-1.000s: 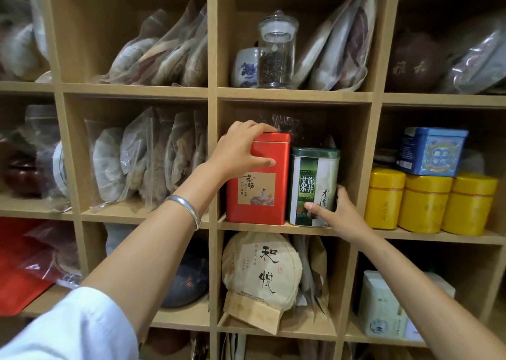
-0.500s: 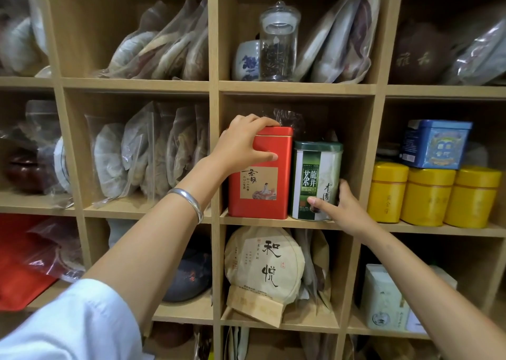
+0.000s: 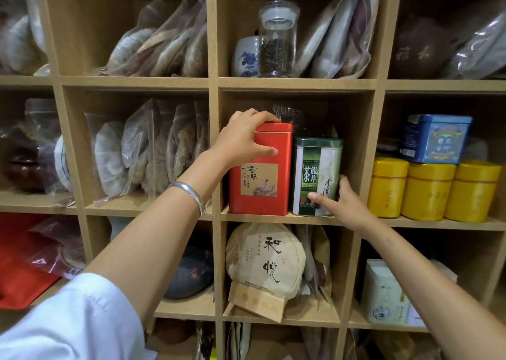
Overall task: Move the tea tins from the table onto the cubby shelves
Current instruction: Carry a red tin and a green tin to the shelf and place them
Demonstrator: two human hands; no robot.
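A tall red tea tin [image 3: 262, 184] stands upright in the middle cubby of the wooden cubby shelf [image 3: 273, 83], right beside a green tea tin [image 3: 315, 173]. My left hand [image 3: 243, 138] grips the red tin's top, fingers over the lid and thumb across its front. My right hand [image 3: 342, 201] holds the green tin low on its right side, thumb on the front and fingers behind it. Both tins rest on the shelf board.
Three yellow tins [image 3: 427, 190] with a blue tin [image 3: 435, 138] on top fill the cubby to the right. Bagged tea cakes [image 3: 142, 151] crowd the left cubby. A glass jar [image 3: 278, 39] stands above, a wrapped tea cake [image 3: 265, 258] below, a white box [image 3: 383, 291] lower right.
Both hands stay on their tins, which sit a little deeper in the cubby. The view has shifted slightly.
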